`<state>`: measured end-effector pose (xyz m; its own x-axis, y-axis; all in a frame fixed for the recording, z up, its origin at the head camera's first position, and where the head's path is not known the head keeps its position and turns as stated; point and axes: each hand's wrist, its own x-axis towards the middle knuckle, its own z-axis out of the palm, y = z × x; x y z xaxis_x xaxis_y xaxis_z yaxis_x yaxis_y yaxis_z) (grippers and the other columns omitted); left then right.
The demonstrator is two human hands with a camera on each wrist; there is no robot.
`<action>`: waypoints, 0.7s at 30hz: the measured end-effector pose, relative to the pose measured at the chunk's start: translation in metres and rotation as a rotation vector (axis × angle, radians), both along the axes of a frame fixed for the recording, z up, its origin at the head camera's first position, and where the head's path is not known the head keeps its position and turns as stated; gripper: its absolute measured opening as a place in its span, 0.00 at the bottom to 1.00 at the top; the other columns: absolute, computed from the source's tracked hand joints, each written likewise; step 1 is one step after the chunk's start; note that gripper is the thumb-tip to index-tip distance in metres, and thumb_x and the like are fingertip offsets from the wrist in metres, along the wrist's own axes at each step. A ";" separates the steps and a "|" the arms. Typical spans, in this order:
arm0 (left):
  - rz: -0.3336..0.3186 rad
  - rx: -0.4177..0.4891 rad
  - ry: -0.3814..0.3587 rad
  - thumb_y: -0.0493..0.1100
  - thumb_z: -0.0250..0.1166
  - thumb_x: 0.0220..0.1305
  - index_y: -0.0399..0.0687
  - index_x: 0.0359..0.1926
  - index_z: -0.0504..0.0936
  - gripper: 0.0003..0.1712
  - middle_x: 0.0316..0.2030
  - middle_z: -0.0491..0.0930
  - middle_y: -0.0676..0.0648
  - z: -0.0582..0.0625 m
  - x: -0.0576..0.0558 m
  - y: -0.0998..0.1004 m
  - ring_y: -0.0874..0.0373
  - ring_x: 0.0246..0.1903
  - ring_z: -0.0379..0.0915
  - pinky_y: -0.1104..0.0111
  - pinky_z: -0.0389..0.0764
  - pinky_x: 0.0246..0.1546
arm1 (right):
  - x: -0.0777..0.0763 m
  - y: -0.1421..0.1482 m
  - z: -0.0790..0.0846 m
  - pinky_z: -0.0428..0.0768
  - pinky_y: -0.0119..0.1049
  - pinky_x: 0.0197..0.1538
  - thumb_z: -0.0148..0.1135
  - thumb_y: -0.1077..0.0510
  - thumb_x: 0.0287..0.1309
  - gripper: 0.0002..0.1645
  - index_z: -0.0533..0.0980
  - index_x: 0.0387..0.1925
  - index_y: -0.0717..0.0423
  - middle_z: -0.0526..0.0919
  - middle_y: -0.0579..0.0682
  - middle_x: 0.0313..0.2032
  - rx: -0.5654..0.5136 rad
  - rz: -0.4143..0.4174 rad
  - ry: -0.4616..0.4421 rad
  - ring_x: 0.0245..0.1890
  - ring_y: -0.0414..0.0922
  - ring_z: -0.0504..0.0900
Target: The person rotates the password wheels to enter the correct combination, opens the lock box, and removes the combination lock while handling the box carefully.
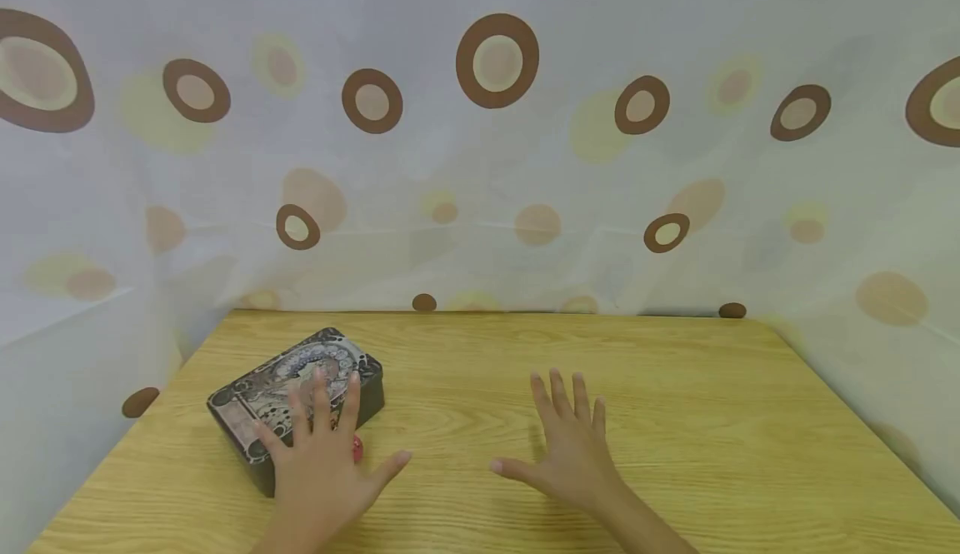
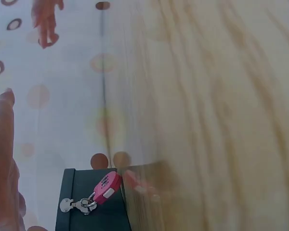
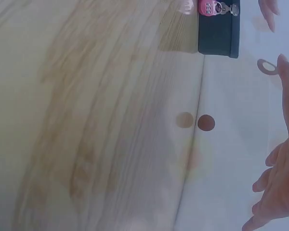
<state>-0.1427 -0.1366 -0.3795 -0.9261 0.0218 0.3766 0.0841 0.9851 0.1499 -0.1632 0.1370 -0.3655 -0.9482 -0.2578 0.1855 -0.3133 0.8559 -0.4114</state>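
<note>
Sheeting printed with brown rings and pale yellow and peach spots stands behind the table and along both its sides. Table comes next in size, its top yellowish with a wavy wood grain. On its left part sits a rectangular box, lid down, turned at an angle to the table's edges; the lid carries an ornate print in black, white and pinkish tones, and the sides are dark.

Left hand is spread wide, palm down and holding nothing, its fingers covering part of the box in the head view (the left wrist view shows a gap between hand and box). Right hand is likewise spread, thumb held out towards the other hand, with nothing in its grasp; it hangs over the middle of the table, well apart from the box.

On the box's front hangs a pink combination padlock, mostly hidden by the left hand in the head view; whether its shackle is locked I cannot tell. Smallest is the silvery metal latch on the same face, through which the padlock is hooked.
</note>
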 end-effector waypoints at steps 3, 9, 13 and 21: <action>0.018 -0.001 0.001 0.80 0.50 0.47 0.49 0.72 0.49 0.60 0.69 0.45 0.28 -0.001 0.001 -0.009 0.23 0.65 0.36 0.22 0.36 0.51 | -0.002 -0.005 -0.001 0.39 0.74 0.62 0.62 0.26 0.39 0.67 0.47 0.70 0.60 0.44 0.66 0.70 -0.007 0.009 -0.018 0.69 0.69 0.35; 0.038 0.027 0.025 0.79 0.51 0.48 0.59 0.72 0.30 0.62 0.70 0.40 0.30 -0.007 0.004 -0.024 0.22 0.64 0.37 0.20 0.36 0.49 | -0.007 -0.016 -0.006 0.37 0.72 0.63 0.64 0.28 0.39 0.67 0.46 0.71 0.59 0.43 0.66 0.70 -0.044 0.013 -0.046 0.69 0.68 0.33; 0.057 0.036 0.007 0.79 0.51 0.48 0.55 0.73 0.34 0.62 0.70 0.39 0.29 -0.007 0.006 -0.032 0.20 0.64 0.36 0.20 0.37 0.48 | -0.010 -0.022 -0.010 0.39 0.73 0.63 0.64 0.29 0.39 0.67 0.47 0.70 0.60 0.44 0.67 0.70 -0.055 0.024 -0.032 0.69 0.69 0.35; 0.127 0.069 -0.089 0.80 0.49 0.49 0.49 0.72 0.43 0.61 0.66 0.41 0.21 -0.002 0.006 -0.047 0.17 0.62 0.33 0.20 0.35 0.47 | -0.015 -0.037 -0.016 0.39 0.72 0.64 0.65 0.31 0.42 0.65 0.48 0.70 0.61 0.45 0.68 0.70 -0.147 0.039 -0.062 0.69 0.70 0.35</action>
<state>-0.1370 -0.1834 -0.3814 -0.9495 -0.1207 0.2898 -0.0571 0.9741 0.2187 -0.1782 0.1000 -0.3812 -0.9487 -0.2694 0.1658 -0.3157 0.7727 -0.5507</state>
